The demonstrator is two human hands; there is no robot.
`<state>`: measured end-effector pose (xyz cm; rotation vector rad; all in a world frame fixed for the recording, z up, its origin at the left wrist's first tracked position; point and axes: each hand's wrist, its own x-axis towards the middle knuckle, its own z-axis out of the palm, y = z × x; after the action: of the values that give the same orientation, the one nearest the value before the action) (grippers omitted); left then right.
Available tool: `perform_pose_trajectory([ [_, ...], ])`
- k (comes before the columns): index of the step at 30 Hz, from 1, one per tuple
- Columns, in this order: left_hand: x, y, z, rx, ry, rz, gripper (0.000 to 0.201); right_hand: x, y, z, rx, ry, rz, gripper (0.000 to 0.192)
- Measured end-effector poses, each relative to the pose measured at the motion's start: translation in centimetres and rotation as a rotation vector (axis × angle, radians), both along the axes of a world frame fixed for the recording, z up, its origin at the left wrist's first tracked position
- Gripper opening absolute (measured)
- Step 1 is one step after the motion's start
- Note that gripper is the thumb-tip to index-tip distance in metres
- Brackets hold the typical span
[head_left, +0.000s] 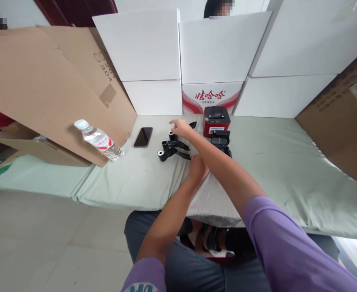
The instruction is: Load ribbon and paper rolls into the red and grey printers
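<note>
Several small black rolls of film or ribbon (165, 146) with loose strips lie in the middle of the cloth-covered table. White cores show at the ends of some. Crossing over my left arm, my right hand (181, 127) is over the farthest roll, its index finger stretched out to the left. My left hand (198, 167) is closed at the near ends of the strips, pinching a black strip; its fingertips are partly hidden. Right of my hands, a black case with a raised lid (221, 140) stands before a red-and-black box-shaped printer (216, 121).
A phone (143, 137) lies left of the rolls. Farther left, a water bottle (101, 141) leans over beside a cardboard panel (63, 77). White boxes (150, 48) form a wall at the back, and another cardboard panel (342, 109) closes the right side. A person's head shows behind the boxes.
</note>
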<state>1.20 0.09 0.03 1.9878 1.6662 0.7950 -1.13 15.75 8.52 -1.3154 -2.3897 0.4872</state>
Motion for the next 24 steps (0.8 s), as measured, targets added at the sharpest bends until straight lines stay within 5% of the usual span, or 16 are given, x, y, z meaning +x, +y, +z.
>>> perform_pose_trajectory([
  [6, -0.1, -0.8, 1.8, 0.007, 0.080, 0.023, 0.019, 2.2, 1.4, 1.3, 0.063, 0.023, -0.143, 0.044],
  [14, -0.3, -0.2, 0.8, 0.017, 0.139, -0.002, 0.020, 1.6, 1.0, -1.8, 0.036, -0.194, -0.078, 0.054],
  [21, -0.5, -0.3, 0.8, 0.012, 0.130, -0.003, 0.021, 2.2, -0.2, -2.0, 0.084, -0.111, -0.113, 0.042],
  [24, -0.6, -0.6, 1.1, 0.041, 0.084, -0.006, 0.029, 3.6, -1.3, -0.9, 0.058, 0.114, -0.186, 0.038],
])
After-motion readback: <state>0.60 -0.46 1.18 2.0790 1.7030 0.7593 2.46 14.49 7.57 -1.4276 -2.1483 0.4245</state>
